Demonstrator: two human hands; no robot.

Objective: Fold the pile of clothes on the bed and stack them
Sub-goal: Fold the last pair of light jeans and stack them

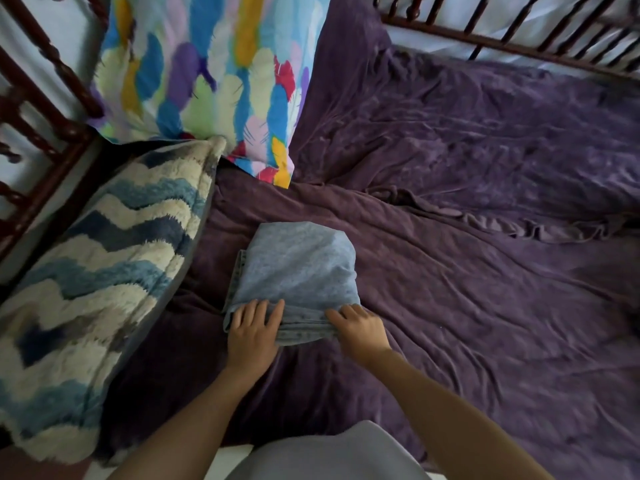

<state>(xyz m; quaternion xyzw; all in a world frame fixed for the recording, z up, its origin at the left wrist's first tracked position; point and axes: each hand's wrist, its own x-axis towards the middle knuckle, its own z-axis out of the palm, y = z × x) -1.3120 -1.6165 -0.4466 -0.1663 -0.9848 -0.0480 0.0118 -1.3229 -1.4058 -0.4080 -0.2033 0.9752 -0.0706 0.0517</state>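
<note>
The folded blue garment [294,268] lies on the purple bed [485,278], beside a zigzag pillow [104,271]. The left hand [254,329] presses flat on its near edge, grip open. The right hand [360,329] curls onto the same edge, and I cannot tell whether it pinches.

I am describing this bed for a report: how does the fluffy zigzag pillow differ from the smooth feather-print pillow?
The fluffy zigzag pillow has shaggy pile in cream, blue and navy waves; the smooth feather-print pillow shows bright feathers in many colours. The zigzag pillow lies nearer the person, the feather-print pillow farther back. Both sit at the left of the purple bedsheet, beside the dark wooden bed frame.
</note>
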